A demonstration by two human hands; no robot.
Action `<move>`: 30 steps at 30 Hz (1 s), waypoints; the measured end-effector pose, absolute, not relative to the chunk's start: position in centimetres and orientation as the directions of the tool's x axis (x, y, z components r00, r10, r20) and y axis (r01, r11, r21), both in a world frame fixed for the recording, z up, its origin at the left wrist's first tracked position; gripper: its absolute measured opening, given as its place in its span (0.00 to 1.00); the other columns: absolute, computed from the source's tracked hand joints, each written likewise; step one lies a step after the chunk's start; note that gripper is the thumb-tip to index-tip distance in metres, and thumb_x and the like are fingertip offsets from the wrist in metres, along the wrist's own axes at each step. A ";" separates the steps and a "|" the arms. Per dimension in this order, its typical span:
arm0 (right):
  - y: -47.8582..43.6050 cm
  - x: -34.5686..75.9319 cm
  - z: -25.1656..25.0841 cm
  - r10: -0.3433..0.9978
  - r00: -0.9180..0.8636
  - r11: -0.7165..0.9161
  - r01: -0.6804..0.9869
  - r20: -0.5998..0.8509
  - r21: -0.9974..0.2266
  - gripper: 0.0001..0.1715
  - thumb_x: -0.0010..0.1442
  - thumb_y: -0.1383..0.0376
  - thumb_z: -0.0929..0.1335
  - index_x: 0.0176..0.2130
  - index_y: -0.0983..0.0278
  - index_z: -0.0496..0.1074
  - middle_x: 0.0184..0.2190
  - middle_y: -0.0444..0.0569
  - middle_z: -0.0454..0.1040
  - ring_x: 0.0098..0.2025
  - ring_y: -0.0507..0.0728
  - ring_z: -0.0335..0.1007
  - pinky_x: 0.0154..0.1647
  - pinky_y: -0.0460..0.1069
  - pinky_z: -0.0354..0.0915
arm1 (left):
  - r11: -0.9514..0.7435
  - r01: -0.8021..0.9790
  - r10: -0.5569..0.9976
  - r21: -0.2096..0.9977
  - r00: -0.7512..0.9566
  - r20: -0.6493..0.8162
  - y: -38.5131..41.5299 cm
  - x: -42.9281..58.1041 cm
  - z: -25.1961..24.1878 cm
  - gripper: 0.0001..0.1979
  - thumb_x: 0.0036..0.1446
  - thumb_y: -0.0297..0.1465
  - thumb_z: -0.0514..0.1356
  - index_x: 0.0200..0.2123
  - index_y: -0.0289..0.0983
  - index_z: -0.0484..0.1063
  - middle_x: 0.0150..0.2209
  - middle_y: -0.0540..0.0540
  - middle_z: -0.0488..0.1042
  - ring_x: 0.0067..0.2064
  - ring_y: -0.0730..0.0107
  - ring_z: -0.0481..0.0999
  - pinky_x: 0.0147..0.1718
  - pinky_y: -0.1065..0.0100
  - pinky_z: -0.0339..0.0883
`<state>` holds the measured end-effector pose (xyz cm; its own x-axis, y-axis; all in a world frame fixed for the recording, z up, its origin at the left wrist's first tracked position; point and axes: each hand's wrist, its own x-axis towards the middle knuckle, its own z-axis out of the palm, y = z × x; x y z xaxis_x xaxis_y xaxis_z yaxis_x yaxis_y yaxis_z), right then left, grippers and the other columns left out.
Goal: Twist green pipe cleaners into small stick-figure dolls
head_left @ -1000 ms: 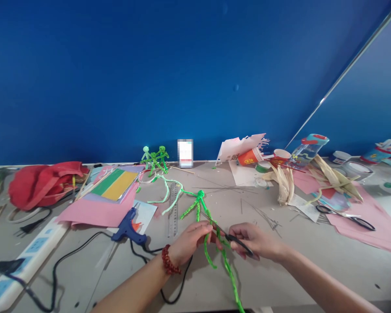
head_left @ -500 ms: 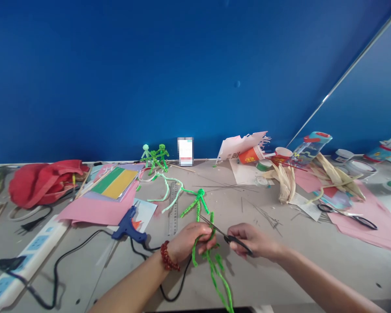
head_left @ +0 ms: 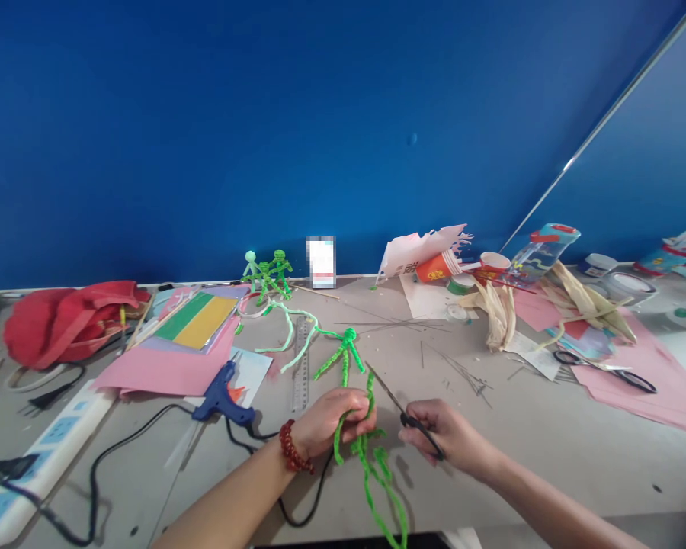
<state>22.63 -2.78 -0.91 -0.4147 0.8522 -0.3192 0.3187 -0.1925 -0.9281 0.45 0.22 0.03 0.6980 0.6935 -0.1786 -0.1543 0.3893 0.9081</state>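
Green fuzzy pipe cleaners are pinched in my left hand, which wears a red bead bracelet; loose strands hang toward the table's front edge. One short end sticks up above the fingers. To the right, my right hand grips black-handled scissors, their blades pointing up and left, just right of that end. The blades look closed together. Beyond my left hand lies a green pipe-cleaner figure with a round head, its lower part partly hidden by the fingers. Pale green strands lie behind it.
A blue glue gun with a black cord lies left, near a white power strip. A ruler and thin wires are on the table. Small green figures stand at the back. Other scissors rest right on pink paper.
The scissors have moved slightly right, and their blades now stand apart from the pipe cleaner they overlapped. My left hand keeps its hold. The whole view has shifted slightly.
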 end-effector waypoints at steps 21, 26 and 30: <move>6.9 24.0 3.7 0.972 -0.214 -0.041 0.269 -0.101 -0.962 0.19 0.44 0.58 0.73 0.31 0.64 0.63 0.20 0.37 0.62 0.19 0.47 0.57 0.19 0.44 0.56 | 0.330 -0.403 0.881 0.854 0.456 -0.125 0.2 1.1 0.3 0.17 0.57 0.37 0.60 0.19 0.34 0.68 0.51 0.39 0.72 0.41 0.62 0.74 0.46 0.59 0.66; 15.2 28.2 8.6 0.971 -0.228 0.126 0.746 -0.073 -0.654 0.08 0.48 0.64 0.69 0.29 0.65 0.66 0.18 0.41 0.65 0.19 0.50 0.61 0.20 0.45 0.58 | 0.378 -0.452 0.890 0.808 0.417 -0.183 0.7 0.7 0.2 0.18 0.56 0.38 0.61 0.19 0.34 0.67 0.44 0.39 0.74 0.33 0.69 0.72 0.39 0.62 0.67; 19.3 28.1 10.8 0.983 -0.181 0.167 0.858 0.018 -0.486 0.05 0.49 0.68 0.68 0.23 0.66 0.67 0.17 0.45 0.67 0.23 0.53 0.64 0.24 0.46 0.55 | 0.396 -0.441 0.883 0.806 0.424 -0.202 0.6 0.7 -0.1 0.16 0.56 0.35 0.60 0.19 0.34 0.65 0.36 0.42 0.74 0.31 0.71 0.71 0.37 0.65 0.64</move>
